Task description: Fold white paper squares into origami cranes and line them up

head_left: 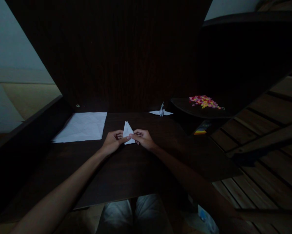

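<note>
A small white folded paper (127,129), kite-shaped with a split point facing away from me, is held between both hands over the dark desk. My left hand (113,140) pinches its left edge, the thumb lying on the lower front face. From the other side my right hand (144,139) grips the right edge, its thumb also pressed on the front near the middle. The fingers behind the paper are partly hidden. Beyond my right hand, a finished white paper crane (161,112) stands with its wings spread.
White paper sheets (83,126) lie stacked at the left of the desk (106,175). On a rounded side shelf (185,109) at the right sits a pile of small pink, red and yellow pieces (205,101). A dark back panel (126,58) rises behind, and a low side board (26,133) borders the left.
</note>
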The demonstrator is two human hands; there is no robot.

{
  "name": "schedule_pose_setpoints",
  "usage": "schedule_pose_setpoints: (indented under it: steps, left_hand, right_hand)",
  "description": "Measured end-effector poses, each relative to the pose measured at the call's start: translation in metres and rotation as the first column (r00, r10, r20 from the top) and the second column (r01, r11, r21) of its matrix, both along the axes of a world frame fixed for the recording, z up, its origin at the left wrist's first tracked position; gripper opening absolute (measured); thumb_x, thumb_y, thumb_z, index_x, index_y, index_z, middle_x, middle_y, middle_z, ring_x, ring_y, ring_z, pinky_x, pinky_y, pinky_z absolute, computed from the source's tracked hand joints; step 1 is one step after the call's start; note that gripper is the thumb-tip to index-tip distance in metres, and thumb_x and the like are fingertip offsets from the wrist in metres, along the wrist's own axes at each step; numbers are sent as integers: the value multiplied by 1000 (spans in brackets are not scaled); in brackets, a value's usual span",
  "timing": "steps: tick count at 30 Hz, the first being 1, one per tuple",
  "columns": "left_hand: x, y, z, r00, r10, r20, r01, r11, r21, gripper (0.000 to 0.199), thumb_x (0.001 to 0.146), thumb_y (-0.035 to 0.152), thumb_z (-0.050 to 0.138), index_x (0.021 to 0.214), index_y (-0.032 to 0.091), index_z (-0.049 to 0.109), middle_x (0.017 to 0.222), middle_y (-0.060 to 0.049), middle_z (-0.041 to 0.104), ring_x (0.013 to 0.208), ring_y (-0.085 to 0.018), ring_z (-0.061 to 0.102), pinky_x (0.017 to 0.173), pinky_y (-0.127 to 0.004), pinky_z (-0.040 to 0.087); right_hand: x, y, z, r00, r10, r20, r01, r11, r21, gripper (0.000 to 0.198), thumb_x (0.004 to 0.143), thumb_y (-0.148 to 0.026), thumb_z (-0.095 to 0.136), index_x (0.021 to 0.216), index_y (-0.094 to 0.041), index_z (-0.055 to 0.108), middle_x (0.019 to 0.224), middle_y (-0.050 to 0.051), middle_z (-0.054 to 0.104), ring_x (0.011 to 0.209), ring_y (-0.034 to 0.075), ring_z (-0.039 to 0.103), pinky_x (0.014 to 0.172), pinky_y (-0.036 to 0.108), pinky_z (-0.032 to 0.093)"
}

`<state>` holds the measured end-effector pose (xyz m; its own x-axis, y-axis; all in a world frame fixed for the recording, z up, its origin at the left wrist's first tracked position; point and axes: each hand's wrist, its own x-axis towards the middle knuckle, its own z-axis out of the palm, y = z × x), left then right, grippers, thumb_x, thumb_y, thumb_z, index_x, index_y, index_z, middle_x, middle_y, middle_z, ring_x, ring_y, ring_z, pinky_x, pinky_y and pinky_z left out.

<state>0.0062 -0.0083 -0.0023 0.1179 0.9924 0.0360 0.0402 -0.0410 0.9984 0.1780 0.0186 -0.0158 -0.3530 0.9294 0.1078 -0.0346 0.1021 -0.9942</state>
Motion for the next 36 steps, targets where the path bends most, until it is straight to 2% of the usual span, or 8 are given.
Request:
schedule_pose_setpoints:
  steps: [5,12,18,21,27,32,36]
  left_hand:
    - [-2,2,0,1000,20,-9,-20,1000,-11,38,51,40,86,75,15,70,69,-2,69,66,-16,63,61,-25,47]
    - [-1,-4,7,991,-29,134,45,992,-117,40,54,39,86,80,14,71,74,-5,71,67,-17,65,66,-27,49]
    - [-1,-2,6,999,39,34,-36,997,-72,36,51,36,87,75,14,71,68,-2,69,61,-14,61,58,-23,45]
    - [-1,-1,4,999,42,5,-41,998,-51,35,53,37,85,75,14,71,68,-2,68,60,-13,60,56,-23,44]
    - [-2,-1,3,999,47,24,-46,998,-37,34,55,37,84,76,14,70,66,-1,68,62,-15,61,59,-24,45]
    - [-1,-2,4,997,76,21,-75,997,-28,36,54,40,85,75,15,70,68,-2,69,62,-15,61,58,-24,45]
    - [-2,-2,5,998,68,0,-68,997,-20,37,53,41,85,76,15,70,69,-2,70,63,-15,61,59,-25,46]
  right_hand:
    - [0,2,-3,1000,-5,8,5,1000,28,36,67,-50,71,68,-15,63,46,-4,51,40,7,44,38,19,32]
    - [-1,-1,2,992,54,-113,-62,996,-71,38,65,-52,72,63,-16,61,46,-4,51,40,7,42,40,20,32]
    - [-3,-4,-2,998,-61,-4,61,991,116,36,67,-50,72,66,-16,61,52,-3,54,44,8,46,43,21,34]
    - [-3,-5,-2,997,-78,27,73,985,154,35,70,-50,70,67,-16,61,53,-3,54,45,8,47,44,21,36]
    - [0,-4,1,998,22,67,-29,995,98,33,71,-48,69,71,-18,58,54,-4,53,44,7,47,43,21,38]
    - [-1,-4,-4,997,63,47,-66,995,72,29,68,-40,72,74,-18,54,60,-3,59,54,11,59,48,21,43]
    - [-1,-3,-2,996,75,49,-77,997,32,27,68,-39,71,71,-17,54,60,-2,61,49,10,56,45,20,42]
